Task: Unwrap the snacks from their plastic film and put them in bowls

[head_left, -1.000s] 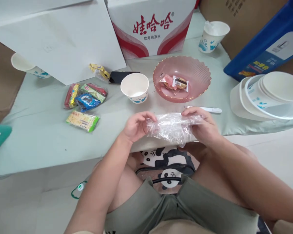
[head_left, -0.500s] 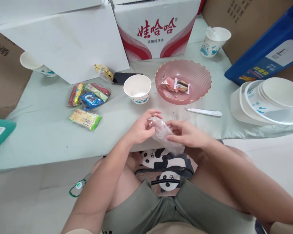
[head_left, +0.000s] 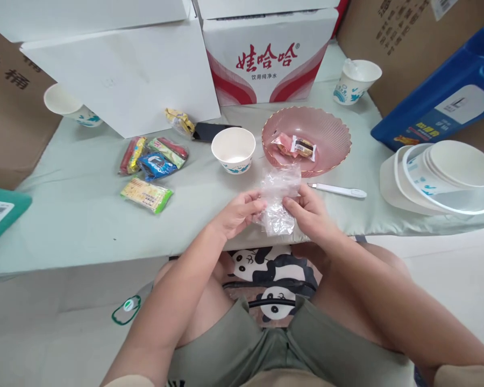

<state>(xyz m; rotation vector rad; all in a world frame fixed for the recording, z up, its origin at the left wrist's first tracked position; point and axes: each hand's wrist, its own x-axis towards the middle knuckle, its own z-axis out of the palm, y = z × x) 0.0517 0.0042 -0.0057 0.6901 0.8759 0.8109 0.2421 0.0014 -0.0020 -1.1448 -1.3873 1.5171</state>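
Note:
Between my hands, above the table's front edge, is a crinkled clear plastic bag [head_left: 279,207]. My left hand [head_left: 244,212] pinches its left side, thumb against fingers. On the opposite side my right hand [head_left: 306,209] grips it the same way. Just beyond stands a white paper cup [head_left: 233,153] with a blue leaf print, upright. A pink scalloped bowl [head_left: 331,137] with a gold rim holds wrapped snacks [head_left: 304,148]. Right of my right hand lies a white utility knife [head_left: 339,190], apart from it.
Several packaged snacks [head_left: 157,164] and a cracker packet [head_left: 146,195] lie at left. Behind are a black phone [head_left: 215,132], a yellow wrapper [head_left: 179,121] and a white carton [head_left: 266,64]. At right are nested white tubs [head_left: 395,183], a blue jug [head_left: 439,91] and a paper cup [head_left: 357,80].
The plastic bag has come up and forward over the table edge and is spread flatter. My right hand has moved forward and closed on it; my left fingers have tightened. The view has shifted slightly.

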